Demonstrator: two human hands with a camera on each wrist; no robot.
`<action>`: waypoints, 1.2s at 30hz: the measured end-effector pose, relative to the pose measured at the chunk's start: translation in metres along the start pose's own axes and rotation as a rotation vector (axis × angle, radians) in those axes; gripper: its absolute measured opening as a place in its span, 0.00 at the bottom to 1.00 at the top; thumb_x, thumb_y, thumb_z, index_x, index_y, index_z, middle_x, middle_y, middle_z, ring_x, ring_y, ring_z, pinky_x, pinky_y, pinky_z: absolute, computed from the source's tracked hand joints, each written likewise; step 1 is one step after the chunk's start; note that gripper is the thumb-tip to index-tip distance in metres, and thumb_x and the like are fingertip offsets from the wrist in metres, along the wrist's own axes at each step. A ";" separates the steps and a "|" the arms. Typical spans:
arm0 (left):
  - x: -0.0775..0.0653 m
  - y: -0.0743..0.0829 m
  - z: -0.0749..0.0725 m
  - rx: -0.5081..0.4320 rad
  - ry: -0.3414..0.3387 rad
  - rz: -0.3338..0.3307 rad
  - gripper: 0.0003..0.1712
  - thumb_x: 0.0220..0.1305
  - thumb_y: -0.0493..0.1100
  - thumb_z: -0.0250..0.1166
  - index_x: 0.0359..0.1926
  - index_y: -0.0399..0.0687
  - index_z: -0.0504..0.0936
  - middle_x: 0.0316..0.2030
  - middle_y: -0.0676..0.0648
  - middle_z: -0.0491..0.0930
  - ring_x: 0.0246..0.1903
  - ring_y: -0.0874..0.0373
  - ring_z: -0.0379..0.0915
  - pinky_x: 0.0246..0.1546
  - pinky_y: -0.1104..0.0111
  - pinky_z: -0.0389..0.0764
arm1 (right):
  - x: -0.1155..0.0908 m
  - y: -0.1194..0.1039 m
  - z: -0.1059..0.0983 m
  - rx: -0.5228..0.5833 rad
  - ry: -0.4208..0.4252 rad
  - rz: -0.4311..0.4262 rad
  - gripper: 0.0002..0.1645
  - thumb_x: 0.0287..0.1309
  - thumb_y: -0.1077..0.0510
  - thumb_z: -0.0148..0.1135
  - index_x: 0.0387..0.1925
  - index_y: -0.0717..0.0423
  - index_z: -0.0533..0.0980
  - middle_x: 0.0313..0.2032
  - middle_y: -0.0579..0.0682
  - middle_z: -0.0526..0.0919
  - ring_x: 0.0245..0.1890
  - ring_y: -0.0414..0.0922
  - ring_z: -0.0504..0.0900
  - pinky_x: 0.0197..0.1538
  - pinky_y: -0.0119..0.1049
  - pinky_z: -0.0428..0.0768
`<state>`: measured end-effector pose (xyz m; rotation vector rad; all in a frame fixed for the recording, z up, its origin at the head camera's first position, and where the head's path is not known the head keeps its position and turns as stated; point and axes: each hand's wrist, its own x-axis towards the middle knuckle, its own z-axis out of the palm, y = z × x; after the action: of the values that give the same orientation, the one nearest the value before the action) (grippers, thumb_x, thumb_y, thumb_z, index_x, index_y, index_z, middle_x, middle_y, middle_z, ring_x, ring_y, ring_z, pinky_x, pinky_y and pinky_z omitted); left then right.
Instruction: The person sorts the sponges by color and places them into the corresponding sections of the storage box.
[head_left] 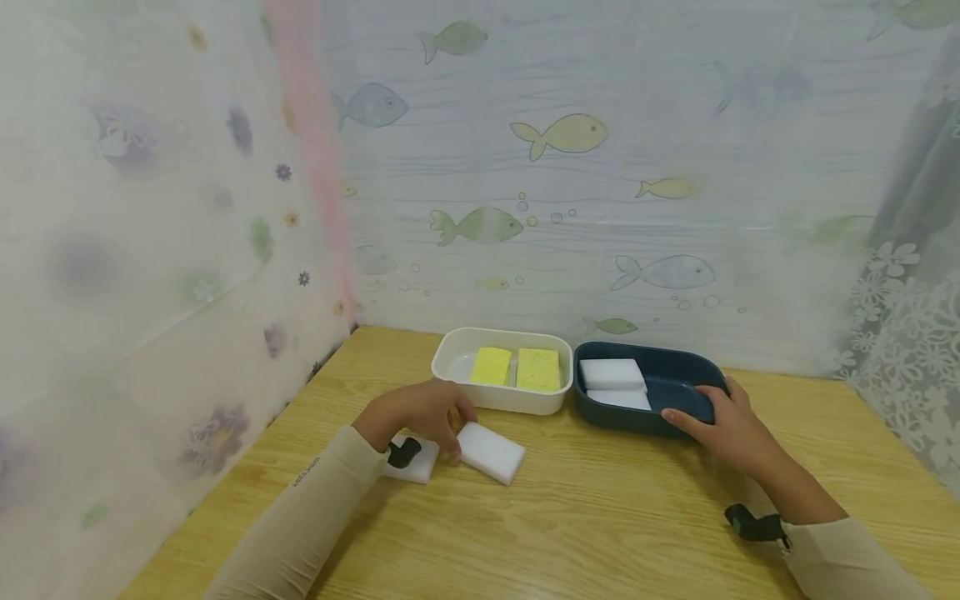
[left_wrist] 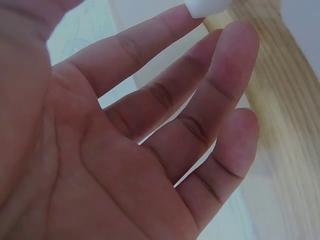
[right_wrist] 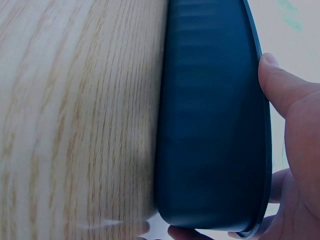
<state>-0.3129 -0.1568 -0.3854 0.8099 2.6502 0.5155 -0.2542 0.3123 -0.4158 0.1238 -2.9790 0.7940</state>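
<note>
My left hand [head_left: 429,410] pinches a white sponge [head_left: 491,452] by its left end, low over the wooden table. In the left wrist view a corner of that sponge [left_wrist: 207,7] shows at the index fingertip, and the other fingers are loosely bent. Another white sponge [head_left: 420,464] lies under the left wrist, partly covered. My right hand [head_left: 738,429] grips the right end of a dark blue container [head_left: 633,423], thumb at the near rim. Two white sponges [head_left: 613,374] sit in its left part. The right wrist view shows fingers around the container's end [right_wrist: 212,125].
Left of the blue container stands a white container [head_left: 510,400] with two yellow sponges [head_left: 538,370] inside. The two containers stand side by side, near the table's [head_left: 585,525] back edge. Behind them hangs a sheet with a fish print [head_left: 480,225].
</note>
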 end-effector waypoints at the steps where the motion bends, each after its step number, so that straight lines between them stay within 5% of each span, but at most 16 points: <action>1: 0.000 0.000 -0.001 0.008 0.002 0.002 0.32 0.40 0.47 0.89 0.51 0.53 0.88 0.44 0.56 0.84 0.37 0.61 0.77 0.41 0.65 0.80 | 0.000 0.000 0.000 0.000 0.000 -0.001 0.62 0.67 0.25 0.56 0.75 0.74 0.55 0.74 0.84 0.33 0.69 0.86 0.49 0.60 0.81 0.61; 17: 0.003 0.016 -0.010 -0.033 0.046 0.170 0.27 0.49 0.49 0.85 0.52 0.53 0.88 0.48 0.54 0.86 0.34 0.64 0.82 0.38 0.68 0.84 | -0.001 0.000 0.000 0.013 -0.002 -0.012 0.61 0.68 0.27 0.56 0.76 0.74 0.54 0.74 0.84 0.33 0.69 0.86 0.48 0.60 0.81 0.61; 36: 0.025 0.055 -0.032 0.054 0.172 0.242 0.23 0.54 0.56 0.81 0.49 0.57 0.89 0.45 0.61 0.86 0.35 0.64 0.82 0.39 0.70 0.82 | 0.001 0.003 0.001 0.031 -0.003 -0.014 0.62 0.68 0.27 0.56 0.76 0.74 0.53 0.74 0.84 0.29 0.69 0.87 0.47 0.60 0.82 0.61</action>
<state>-0.3192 -0.1074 -0.3388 1.1599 2.7466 0.6007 -0.2553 0.3141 -0.4181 0.1477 -2.9657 0.8395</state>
